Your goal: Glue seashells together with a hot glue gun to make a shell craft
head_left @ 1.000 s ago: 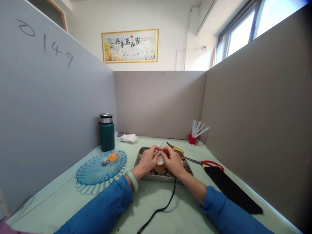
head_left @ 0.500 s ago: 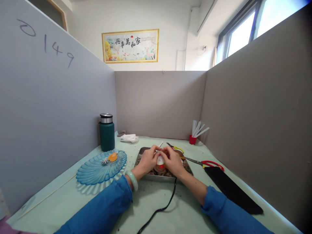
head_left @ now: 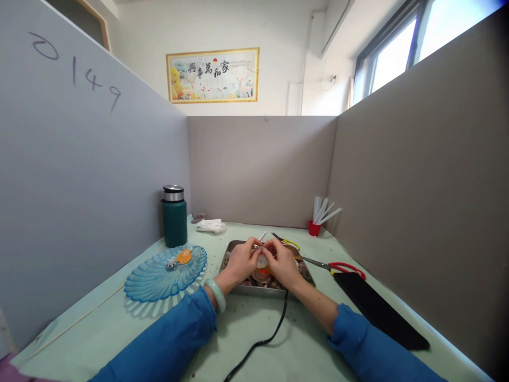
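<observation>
Over a metal tray (head_left: 254, 291) my left hand (head_left: 240, 262) and my right hand (head_left: 283, 263) meet at the fingertips. Both pinch something small, mostly hidden by the fingers; its kind cannot be made out. Below the fingertips, between the hands, sits a pale, round-topped object with an orange part and a red glow (head_left: 263, 271). Dark, lumpy pieces lie in the tray around it. A black cord (head_left: 274, 335) runs from the tray's front edge toward me. A green bangle (head_left: 216, 295) circles my left wrist.
On the left stand a blue scalloped glass plate (head_left: 151, 284) and a green thermos (head_left: 175, 223). Red-handled scissors (head_left: 345, 267) and a black flat strip (head_left: 377, 307) lie right. Behind are yellow-handled scissors (head_left: 292, 243), a white packet (head_left: 210, 226) and a red cup (head_left: 314, 228) of white sticks.
My fingers have shifted slightly over the tray, and the pale top beneath them looks a little different. Both arms keep nearly the same place.
</observation>
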A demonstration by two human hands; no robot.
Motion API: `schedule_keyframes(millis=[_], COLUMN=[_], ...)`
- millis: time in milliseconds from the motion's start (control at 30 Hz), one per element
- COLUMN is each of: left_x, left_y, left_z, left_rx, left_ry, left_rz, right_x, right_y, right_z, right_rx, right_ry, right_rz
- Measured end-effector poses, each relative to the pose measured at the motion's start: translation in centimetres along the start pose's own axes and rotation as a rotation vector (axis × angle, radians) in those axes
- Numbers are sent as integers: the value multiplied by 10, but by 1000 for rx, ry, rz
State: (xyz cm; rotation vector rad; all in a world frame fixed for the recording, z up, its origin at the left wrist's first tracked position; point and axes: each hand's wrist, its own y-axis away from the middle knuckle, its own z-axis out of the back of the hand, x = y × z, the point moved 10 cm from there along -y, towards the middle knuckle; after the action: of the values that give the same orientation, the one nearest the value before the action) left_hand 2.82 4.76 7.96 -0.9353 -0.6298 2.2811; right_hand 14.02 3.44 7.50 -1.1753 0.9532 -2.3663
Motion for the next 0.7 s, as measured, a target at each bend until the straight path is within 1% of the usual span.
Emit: schedule_keyframes(millis=[167,433,533,700], left_x=[-2,0,1,4], left_y=[1,-1,-1,-1], left_z=[1,-1,-1,-3], left_rx=[-8,-10,-4,13], left_ry=[-43,-67,-71,-75], left_rz=[-18,-26,-18,17], right_x=[-2,-9,-9,-5], right_y=[0,0,0,2], right_z=[-1,-6,-8,-9], right_rx=[-1,35,48,69], right_ry=[4,45,71,109], right_rz=[3,-9,-19,7])
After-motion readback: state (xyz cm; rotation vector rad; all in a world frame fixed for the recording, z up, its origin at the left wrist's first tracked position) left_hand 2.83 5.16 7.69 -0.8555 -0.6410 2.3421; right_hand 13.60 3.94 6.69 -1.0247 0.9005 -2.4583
